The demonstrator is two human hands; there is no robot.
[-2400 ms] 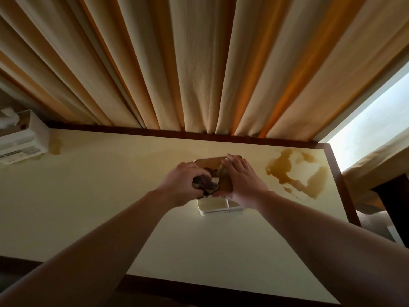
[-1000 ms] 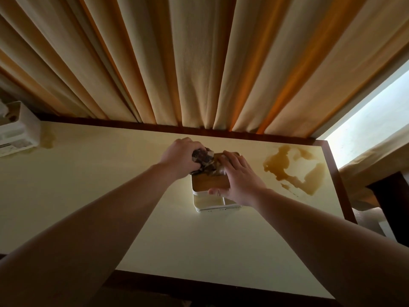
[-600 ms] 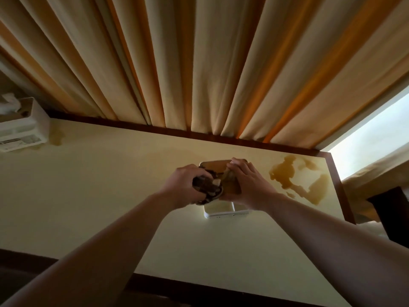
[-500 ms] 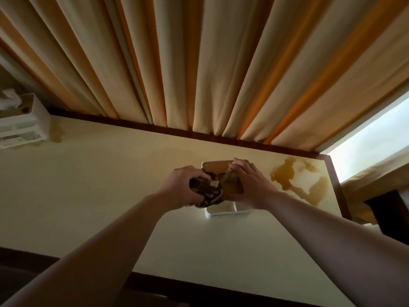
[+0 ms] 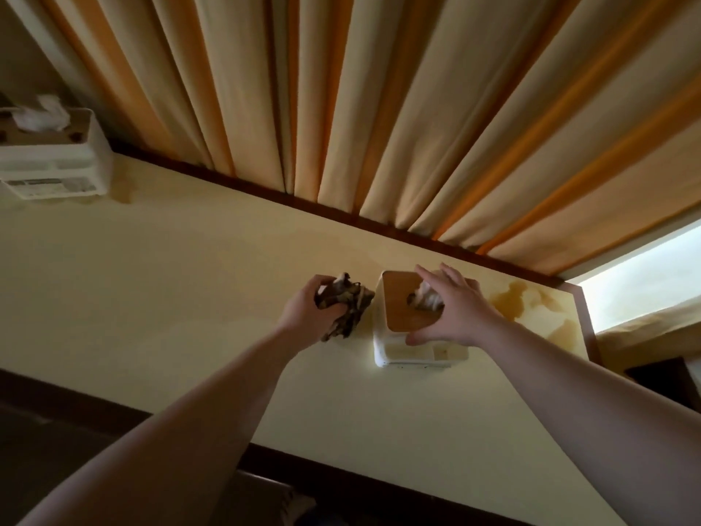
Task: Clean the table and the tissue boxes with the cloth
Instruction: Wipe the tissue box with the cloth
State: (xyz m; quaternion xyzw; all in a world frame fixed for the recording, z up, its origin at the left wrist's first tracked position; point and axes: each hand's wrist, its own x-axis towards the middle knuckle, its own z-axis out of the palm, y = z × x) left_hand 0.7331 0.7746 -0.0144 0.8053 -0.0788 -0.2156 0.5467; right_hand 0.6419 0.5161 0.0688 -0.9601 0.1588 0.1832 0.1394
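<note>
A white tissue box (image 5: 402, 353) with a brown wooden lid stands on the cream table (image 5: 170, 298) near its far right end. My right hand (image 5: 451, 311) rests on the lid, thumb at its front edge, fingers spread over the tissue poking out. My left hand (image 5: 309, 315) grips a crumpled dark patterned cloth (image 5: 345, 307) just left of the box, against its left side. A second white tissue box (image 5: 53, 153) sits at the table's far left corner. A brown liquid stain (image 5: 531, 309) spreads right of the near box.
Striped cream and orange curtains (image 5: 379, 108) hang along the table's far edge. A small faint stain (image 5: 123, 189) lies beside the far left box. The table has a dark wooden rim. Bright window light shows at the right.
My left hand has drawn the cloth off the lid to the box's left side. My right hand's fingers have spread over the lid. The view has shifted, showing more of the far left box.
</note>
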